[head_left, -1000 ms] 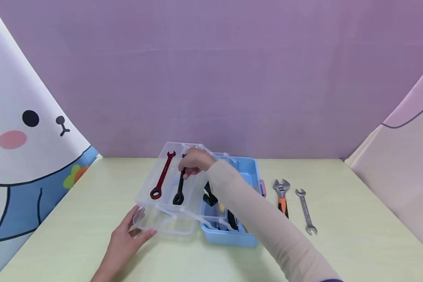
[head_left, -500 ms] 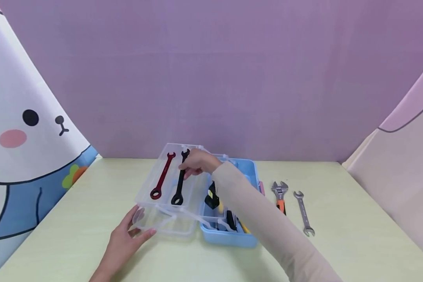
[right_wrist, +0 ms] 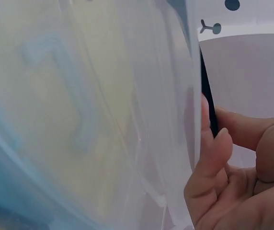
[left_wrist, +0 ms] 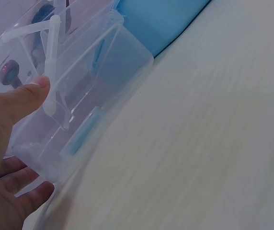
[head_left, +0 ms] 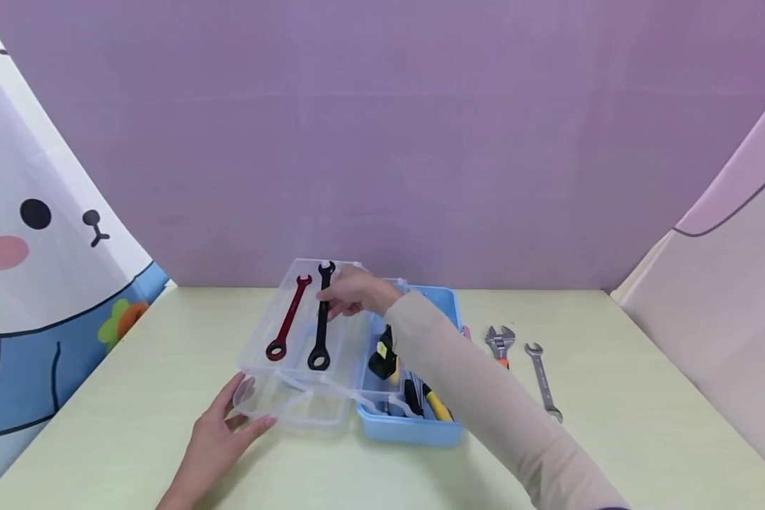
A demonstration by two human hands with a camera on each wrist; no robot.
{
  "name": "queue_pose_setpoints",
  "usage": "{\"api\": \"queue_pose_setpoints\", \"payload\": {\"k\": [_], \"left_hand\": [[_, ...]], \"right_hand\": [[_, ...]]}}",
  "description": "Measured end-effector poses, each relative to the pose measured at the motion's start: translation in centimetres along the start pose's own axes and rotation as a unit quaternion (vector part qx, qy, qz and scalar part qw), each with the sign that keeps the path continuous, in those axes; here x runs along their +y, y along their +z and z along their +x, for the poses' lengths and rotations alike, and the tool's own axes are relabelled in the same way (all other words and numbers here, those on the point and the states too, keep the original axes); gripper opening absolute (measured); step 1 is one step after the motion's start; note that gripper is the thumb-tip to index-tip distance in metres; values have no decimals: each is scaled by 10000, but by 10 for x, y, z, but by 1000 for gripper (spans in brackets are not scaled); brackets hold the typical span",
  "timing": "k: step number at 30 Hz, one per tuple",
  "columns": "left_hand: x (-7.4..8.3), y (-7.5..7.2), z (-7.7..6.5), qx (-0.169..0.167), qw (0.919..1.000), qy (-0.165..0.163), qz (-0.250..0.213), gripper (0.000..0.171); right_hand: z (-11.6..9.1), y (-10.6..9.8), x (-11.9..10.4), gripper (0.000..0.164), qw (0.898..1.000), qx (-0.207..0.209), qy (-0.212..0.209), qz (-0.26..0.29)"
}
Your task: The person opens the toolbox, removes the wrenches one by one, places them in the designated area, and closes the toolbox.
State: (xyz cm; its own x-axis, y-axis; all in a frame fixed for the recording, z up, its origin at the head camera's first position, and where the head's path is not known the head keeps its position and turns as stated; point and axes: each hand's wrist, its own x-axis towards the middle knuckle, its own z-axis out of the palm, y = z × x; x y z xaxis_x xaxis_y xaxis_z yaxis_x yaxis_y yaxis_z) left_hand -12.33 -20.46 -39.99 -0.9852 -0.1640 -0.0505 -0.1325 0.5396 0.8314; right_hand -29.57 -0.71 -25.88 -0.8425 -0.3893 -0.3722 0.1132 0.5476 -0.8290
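My right hand (head_left: 355, 289) pinches the shaft of a black combination wrench (head_left: 321, 331) over the clear upper tray (head_left: 261, 350) of a toolbox. In the right wrist view, thumb and fingertips close on the dark shaft (right_wrist: 209, 96) beside the tray's wall. A red combination wrench (head_left: 285, 326) lies in the same tray, left of the black one. At the near left corner, my left hand (head_left: 215, 433) holds the end of the clear lower compartment (head_left: 321, 418). The left wrist view shows its thumb (left_wrist: 29, 98) by a white hinge arm and fingers at the outer end.
The blue toolbox base (head_left: 414, 431) stands right of the trays with several tools in it, including a yellow-handled one (head_left: 438, 405). An adjustable wrench (head_left: 500, 341) and a silver open-end wrench (head_left: 543, 379) lie on the table at right. A purple backdrop (head_left: 382, 142) rises behind.
The right hand has shifted slightly left with the black wrench, whose upper end now shows fully above the fingers. The left hand keeps its place at the clear compartment. The head view has shifted a little.
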Motion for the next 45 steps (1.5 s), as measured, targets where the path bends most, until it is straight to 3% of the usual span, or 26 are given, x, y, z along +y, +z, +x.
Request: {"api": "queue_pose_setpoints", "payload": {"k": [14, 24, 31, 40, 45], "left_hand": [[-1, 2, -2, 156, 9998, 142, -40, 94], [-2, 3, -3, 246, 9993, 224, -141, 92], [2, 8, 1, 240, 9987, 375, -244, 90], [3, 11, 6, 126, 9990, 393, -180, 90], [3, 12, 6, 146, 9987, 443, -201, 90]], "right_hand": [[-3, -15, 5, 13, 9958, 80, -88, 911], [-10, -28, 12, 26, 9951, -48, -71, 983], [-22, -50, 20, 36, 9946, 161, -43, 1021], [-39, -79, 46, 19, 9928, 648, -18, 1011], [-53, -95, 57, 20, 9930, 793, -32, 872]]}}
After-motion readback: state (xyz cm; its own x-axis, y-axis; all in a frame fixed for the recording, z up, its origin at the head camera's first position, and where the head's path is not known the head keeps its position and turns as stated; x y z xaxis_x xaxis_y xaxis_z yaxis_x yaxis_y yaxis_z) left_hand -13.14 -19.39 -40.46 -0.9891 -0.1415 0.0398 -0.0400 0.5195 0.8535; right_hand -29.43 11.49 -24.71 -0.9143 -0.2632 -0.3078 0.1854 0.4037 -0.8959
